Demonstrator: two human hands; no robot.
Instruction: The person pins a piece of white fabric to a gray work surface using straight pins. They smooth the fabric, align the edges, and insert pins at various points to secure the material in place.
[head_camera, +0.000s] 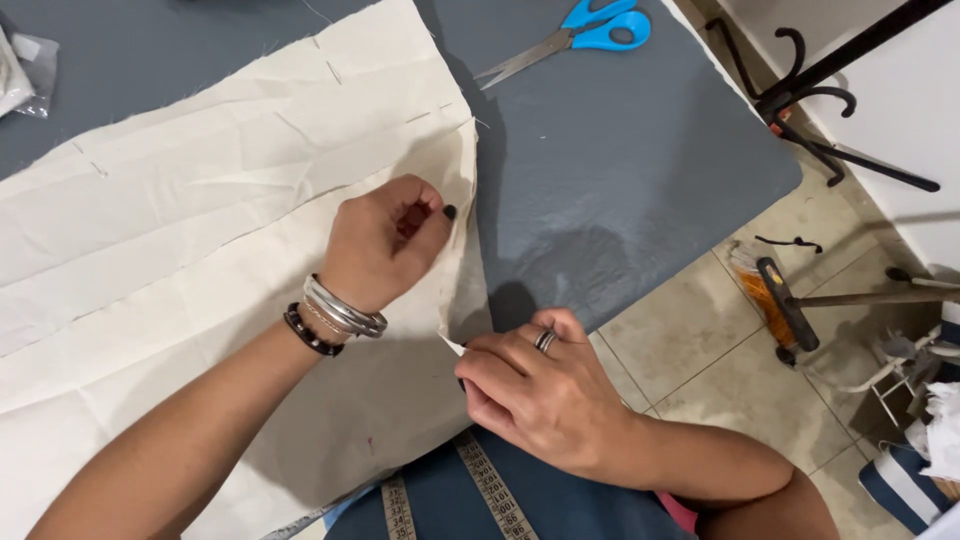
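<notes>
At fabric (200, 200) edge | left hand (385, 240) grip pinching fabric | right hand (535, 385) grip pinching corner

Your hands work on plain cream fabric (200, 200) spread over a slate-grey table (620, 150). Beyond the fabric's far corner lie scissors (575, 38) with bright blue handles. Your left wrist wears silver bangles (345, 310) and a black bead bracelet (308, 332). Right of the table, beige floor tiles (700, 350) show.

Both hands (385, 240) (530, 385) pinched shut, wrists bent.
</notes>
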